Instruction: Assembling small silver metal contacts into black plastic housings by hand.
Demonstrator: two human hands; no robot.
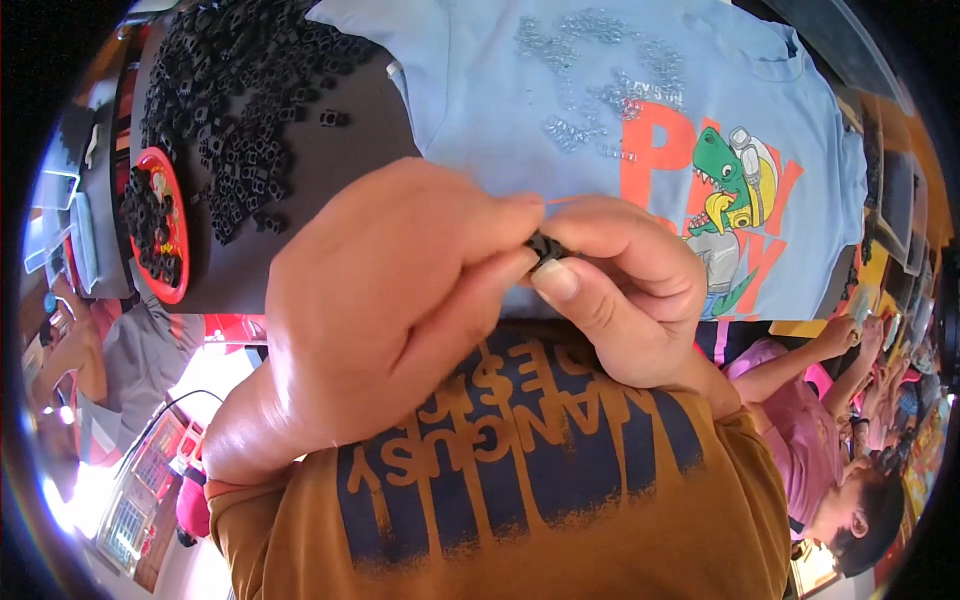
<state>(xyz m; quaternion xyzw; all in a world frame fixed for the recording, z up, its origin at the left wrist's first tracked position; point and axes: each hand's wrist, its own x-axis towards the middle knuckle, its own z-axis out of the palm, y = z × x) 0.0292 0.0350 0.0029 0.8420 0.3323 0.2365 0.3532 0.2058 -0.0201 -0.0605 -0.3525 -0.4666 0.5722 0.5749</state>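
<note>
You have your left hand [390,300] and right hand [630,290] clamped on the small black part [545,247], which sits between them by the near edge of the counter [355,135], its long axis too hidden to tell.

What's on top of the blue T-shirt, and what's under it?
Small silvery coils dot the T-shirt. The left hand and right hand, pinching a black piece, hide part of the shirt. Dark tabletop shows beside it; whatever lies directly beneath is covered.
</note>
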